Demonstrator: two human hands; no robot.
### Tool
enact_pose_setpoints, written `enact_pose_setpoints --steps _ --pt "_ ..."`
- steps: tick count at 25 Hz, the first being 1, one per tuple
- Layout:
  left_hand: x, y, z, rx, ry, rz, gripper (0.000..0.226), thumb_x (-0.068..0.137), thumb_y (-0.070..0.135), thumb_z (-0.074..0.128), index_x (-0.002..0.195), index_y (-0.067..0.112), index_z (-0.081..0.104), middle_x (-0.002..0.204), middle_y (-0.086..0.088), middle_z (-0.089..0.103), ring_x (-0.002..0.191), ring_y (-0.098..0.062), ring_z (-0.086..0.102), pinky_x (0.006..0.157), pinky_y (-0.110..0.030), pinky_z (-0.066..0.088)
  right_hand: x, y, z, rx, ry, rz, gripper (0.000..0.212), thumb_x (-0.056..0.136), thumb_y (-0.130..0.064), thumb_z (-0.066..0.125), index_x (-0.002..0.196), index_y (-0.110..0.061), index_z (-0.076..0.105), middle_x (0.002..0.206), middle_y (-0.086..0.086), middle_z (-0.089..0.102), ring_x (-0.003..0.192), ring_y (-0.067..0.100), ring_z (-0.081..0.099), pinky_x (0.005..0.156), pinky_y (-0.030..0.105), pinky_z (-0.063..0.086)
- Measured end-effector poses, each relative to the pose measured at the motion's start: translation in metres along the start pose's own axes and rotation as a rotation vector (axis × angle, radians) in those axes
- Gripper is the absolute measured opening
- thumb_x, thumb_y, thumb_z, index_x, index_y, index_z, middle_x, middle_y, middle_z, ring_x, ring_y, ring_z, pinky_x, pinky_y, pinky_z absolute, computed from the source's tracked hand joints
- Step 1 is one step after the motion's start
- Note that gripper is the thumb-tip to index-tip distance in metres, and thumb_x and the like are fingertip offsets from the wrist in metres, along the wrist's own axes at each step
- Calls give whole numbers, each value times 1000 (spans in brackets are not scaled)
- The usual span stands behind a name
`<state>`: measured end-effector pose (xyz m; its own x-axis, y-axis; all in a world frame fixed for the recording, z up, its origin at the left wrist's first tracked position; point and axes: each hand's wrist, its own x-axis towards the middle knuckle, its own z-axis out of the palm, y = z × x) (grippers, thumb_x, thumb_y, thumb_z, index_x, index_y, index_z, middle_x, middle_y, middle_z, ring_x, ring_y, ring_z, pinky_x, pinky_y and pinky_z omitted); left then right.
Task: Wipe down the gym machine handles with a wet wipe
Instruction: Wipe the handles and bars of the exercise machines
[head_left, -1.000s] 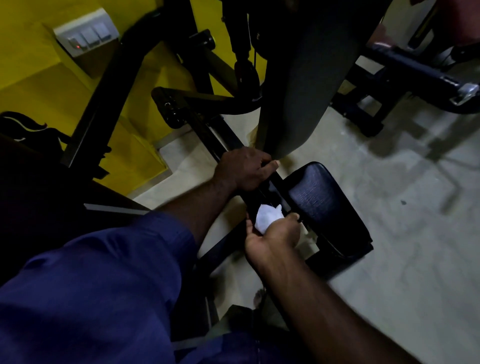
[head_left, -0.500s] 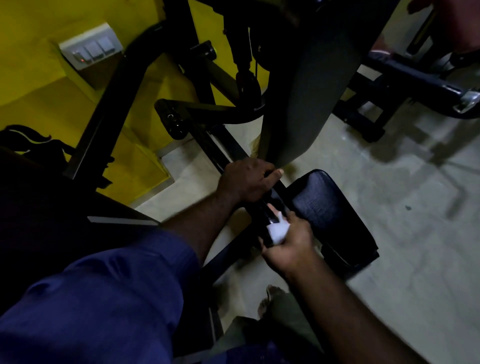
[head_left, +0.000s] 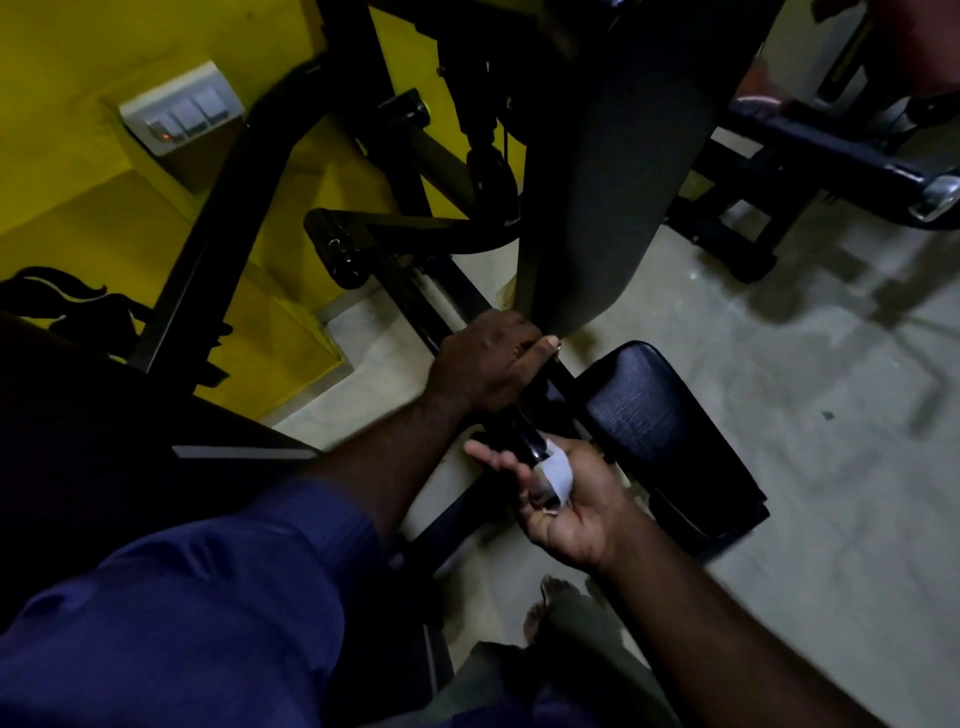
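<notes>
Below the tall dark grey back pad (head_left: 608, 171) of the black steel gym machine, the left hand (head_left: 488, 364) is closed around the machine's glossy black handle bar (head_left: 519, 431), knuckles up, thumb tip lying along the bar near the pad's lower edge. Just below it on the same bar, the right hand (head_left: 566, 499) is turned palm up and partly open, fingers (head_left: 493, 454) stretched loosely under the bar; a small folded white wet wipe (head_left: 557, 473) lies across the palm and is pressed against the lower end of the bar. The two hands are near each other but apart. Right of the bar sits a black padded vinyl seat cushion (head_left: 654, 421), above a pale grey concrete floor (head_left: 779, 364). A blue sleeve (head_left: 197, 597) covers the left upper arm. On the yellow wall (head_left: 78, 156) at upper left is a white switch plate (head_left: 182, 111) with one small red light glowing. Another black padded bench (head_left: 831, 150) stands at upper right.
</notes>
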<state>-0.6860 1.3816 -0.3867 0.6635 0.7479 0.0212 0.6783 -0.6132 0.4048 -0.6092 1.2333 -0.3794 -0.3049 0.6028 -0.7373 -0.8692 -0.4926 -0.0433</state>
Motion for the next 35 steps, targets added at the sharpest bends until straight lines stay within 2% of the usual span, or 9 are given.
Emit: enact_pose_setpoints --steps 3,8,13,15,20,22,26,32,35 --pt "0 0 0 16 4 4 53 100 60 31 98 26 71 103 8 65 107 -16 57 83 -37 48 -2 -6 -3 -274 -5 27 43 90 -43 62 100 -3 74 67 11 71 39 17 60 33 18 41" --pt "-1 0 2 -10 31 2 46 103 54 36 95 27 71 101 9 64 102 -16 57 82 -40 50 -12 6 8 -1855 476 -809 43 91 -62 61 90 -19 66 87 0 68 85 26 69 74 35 55" --pt "-1 1 1 -34 43 -9 44 104 51 38 97 24 72 99 5 64 102 -19 58 82 -36 46 1 -22 0 -567 -107 223 49 68 -14 93 107 -3 68 55 1 55 38 12 53 31 19 39" --pt "-2 2 0 -50 48 -10 44 103 51 38 96 24 71 99 5 63 102 -19 57 82 -39 49 -1 -28 -5 -307 -179 328 44 63 -7 93 101 2 72 54 3 57 38 12 54 29 18 39" --pt "-1 2 -1 -69 61 -28 48 102 53 34 93 23 69 97 4 63 101 -20 58 79 -42 52 8 -4 -10 -1537 357 -480 28 78 -22 79 76 -23 51 65 -3 63 52 17 63 46 30 54" --pt "-2 3 -2 -46 69 -14 49 102 54 32 92 23 69 96 5 62 100 -19 58 79 -42 52 5 -7 -12 -1385 249 -504 26 81 -17 78 74 -18 53 58 1 61 41 18 56 39 31 50" --pt "0 0 0 -37 42 -9 50 104 52 31 96 23 71 99 4 65 100 -20 58 84 -43 51 -17 -23 -3 -485 -92 233 32 93 -40 68 78 -14 55 60 0 48 38 6 34 28 16 18" --pt "-8 6 -2 -223 287 -86 41 101 43 46 107 13 73 126 -3 60 123 -23 49 107 -28 38 -47 -29 -7 -1906 188 -691 65 101 -66 19 77 -23 61 61 -9 67 76 17 71 68 31 47" --pt "-41 22 0 -559 628 -512 36 96 38 59 122 16 69 138 4 50 130 -15 45 112 -17 33 -40 -71 6 -1642 136 -845 52 104 -57 29 102 -22 68 76 -10 70 82 14 73 70 28 55"
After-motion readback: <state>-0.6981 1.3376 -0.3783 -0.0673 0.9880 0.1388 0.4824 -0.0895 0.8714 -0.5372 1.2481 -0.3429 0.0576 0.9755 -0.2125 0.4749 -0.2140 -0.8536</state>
